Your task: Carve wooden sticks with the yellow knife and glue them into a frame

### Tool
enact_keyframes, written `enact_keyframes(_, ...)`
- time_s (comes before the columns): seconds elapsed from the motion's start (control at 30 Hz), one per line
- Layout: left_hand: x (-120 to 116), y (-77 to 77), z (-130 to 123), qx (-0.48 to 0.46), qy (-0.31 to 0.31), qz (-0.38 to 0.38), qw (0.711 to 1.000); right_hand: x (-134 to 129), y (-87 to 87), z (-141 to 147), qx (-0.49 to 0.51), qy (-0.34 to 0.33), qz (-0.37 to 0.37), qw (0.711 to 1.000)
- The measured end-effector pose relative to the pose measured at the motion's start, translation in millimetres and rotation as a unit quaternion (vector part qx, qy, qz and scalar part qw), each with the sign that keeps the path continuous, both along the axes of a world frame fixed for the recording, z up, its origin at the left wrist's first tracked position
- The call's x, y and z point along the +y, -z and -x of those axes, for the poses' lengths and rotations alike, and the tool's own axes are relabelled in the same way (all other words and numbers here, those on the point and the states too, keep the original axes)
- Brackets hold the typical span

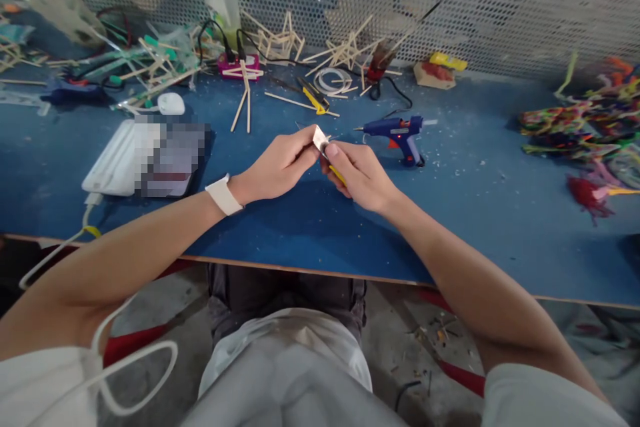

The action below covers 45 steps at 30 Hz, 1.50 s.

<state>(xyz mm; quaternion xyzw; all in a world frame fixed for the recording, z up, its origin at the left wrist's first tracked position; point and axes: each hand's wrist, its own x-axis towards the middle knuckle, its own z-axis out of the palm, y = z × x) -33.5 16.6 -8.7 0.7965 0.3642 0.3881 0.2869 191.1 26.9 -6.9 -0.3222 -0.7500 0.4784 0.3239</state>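
My left hand (pixel 280 163), with a white band on its wrist, is closed in a pinch at the far edge of a small flat, shiny piece (pixel 321 139). Fingers of my right hand (pixel 361 173) are wrapped round a yellow-handled tool (pixel 338 175), most of which they hide. The shiny piece lies between both hands' fingertips; whether it belongs to the tool I cannot tell. Both hands are just above the blue table (pixel 310 233). Close by on the right lies a blue glue gun (pixel 395 133), its nozzle pointing left.
Behind my hands lie a yellow-and-black cutter (pixel 315 99), a coil of clear tubing (pixel 333 81) and several stick frames (pixel 347 50). To the left are a white power bank (pixel 117 160) and a pink power socket (pixel 240 67). Colourful yarn-like strands (pixel 560 120) are piled at right.
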Motion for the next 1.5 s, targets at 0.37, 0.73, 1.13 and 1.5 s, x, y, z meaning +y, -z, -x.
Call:
enact_keyframes(0.37, 3.2, 1.9, 1.5, 0.021, 0.023, -0.010, 0.999, 2.2, 2.7, 6.0, 0.069, -0.017, 0.083, 0.994)
enact_keyframes(0.73, 2.2, 14.0, -8.5, -0.026, -0.017, -0.001, 1.000, -1.6, 2.5, 10.4, 0.078, -0.002, 0.107, 0.991)
enact_keyframes(1.13, -3.5, 9.4, -17.4, -0.048, -0.069, -0.011, 0.996, -7.8, 6.1, 19.6, 0.110, 0.045, 0.096, 0.988)
enact_keyframes(1.5, 0.6, 15.2, -15.3, -0.135, 0.008, 0.033, 0.990, -8.4, 5.1, 18.2, 0.098, 0.052, 0.039, 0.993)
